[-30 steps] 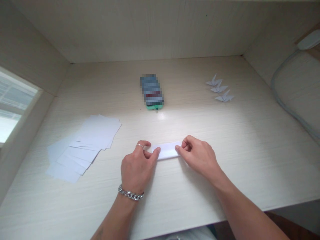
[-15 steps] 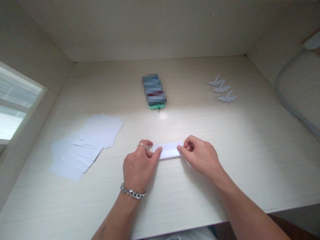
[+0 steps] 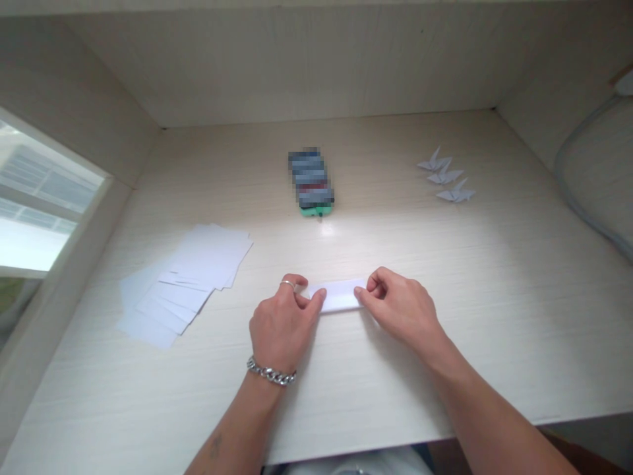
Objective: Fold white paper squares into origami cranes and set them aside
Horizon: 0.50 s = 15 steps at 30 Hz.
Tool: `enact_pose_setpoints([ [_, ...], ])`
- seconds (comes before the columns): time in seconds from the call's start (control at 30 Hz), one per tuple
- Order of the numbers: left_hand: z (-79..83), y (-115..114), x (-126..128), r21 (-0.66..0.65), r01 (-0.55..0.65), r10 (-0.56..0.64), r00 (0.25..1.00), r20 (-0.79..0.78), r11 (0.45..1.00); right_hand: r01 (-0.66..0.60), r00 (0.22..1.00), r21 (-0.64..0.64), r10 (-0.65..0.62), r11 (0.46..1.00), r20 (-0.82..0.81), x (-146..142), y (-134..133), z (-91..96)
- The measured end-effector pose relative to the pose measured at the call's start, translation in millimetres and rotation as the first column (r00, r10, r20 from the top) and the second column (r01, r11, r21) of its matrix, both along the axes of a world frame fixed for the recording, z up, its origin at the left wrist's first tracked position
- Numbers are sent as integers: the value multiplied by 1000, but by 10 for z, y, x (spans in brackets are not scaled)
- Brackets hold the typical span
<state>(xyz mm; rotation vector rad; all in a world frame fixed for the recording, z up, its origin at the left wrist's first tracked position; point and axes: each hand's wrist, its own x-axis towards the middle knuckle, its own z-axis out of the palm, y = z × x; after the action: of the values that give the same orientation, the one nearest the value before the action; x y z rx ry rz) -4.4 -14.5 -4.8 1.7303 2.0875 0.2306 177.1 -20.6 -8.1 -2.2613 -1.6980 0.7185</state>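
Observation:
A white sheet of paper (image 3: pixel 340 295), folded into a narrow strip, lies crosswise near the front of the desk. My left hand (image 3: pixel 287 323) pinches its left end, thumb on top and fingers curled behind. A ring and a chain bracelet are on that hand and wrist. At the strip's right end, my right hand (image 3: pixel 403 305) grips the paper between thumb and bent fingers. The undersides of both grips are hidden.
Loose white paper sheets (image 3: pixel 208 254) lie fanned out at the left. A phone (image 3: pixel 311 178) with a green lower edge lies at the back middle. Three folded paper cranes (image 3: pixel 445 177) stand at the back right. A grey cable (image 3: pixel 573 191) runs along the right wall.
The view has shifted slightly, so everything appears a little further right. Both hands keep their hold on the folded paper, with no clear movement against the desk.

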Motion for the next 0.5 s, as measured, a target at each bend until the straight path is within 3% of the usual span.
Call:
enact_pose_setpoints([
  [0.5,47,-12,44,-25,-38,36,998,-52,999,4,1000,-13,-4,1000,24,-16,-15,23],
])
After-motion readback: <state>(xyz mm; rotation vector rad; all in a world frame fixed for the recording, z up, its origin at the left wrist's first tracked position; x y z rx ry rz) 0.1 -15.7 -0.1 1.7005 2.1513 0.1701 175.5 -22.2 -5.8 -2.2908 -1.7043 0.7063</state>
